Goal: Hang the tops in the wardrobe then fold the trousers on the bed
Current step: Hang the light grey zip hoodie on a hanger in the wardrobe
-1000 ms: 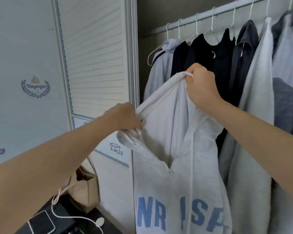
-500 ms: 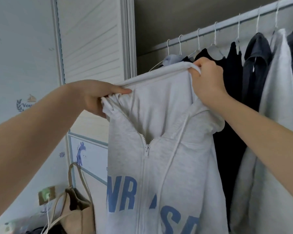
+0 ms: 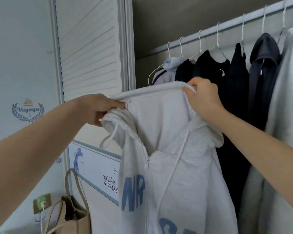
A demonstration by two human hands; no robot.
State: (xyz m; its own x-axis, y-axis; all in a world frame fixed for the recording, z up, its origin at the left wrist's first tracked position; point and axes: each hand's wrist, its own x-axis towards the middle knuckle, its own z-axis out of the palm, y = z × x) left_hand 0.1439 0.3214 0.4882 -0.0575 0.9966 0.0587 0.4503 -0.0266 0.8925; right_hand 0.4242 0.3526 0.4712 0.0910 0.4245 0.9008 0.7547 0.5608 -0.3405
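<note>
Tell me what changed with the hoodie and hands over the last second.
The left hand rose with its end of the grey hoodie, so the hood edge now stretches almost level. The right hand kept its grip. Nothing was let go; the clothes on the rail hang as before.

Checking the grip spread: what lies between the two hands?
In the head view, the grey hoodie's hood rim stretches taut between left hand and right hand.

One head-worn camera looked forward and slightly up, close to the open wardrobe [image 3: 176, 22], its rail [image 3: 227, 25] crossing the top right corner and the door [image 3: 90, 48] at left.
</note>
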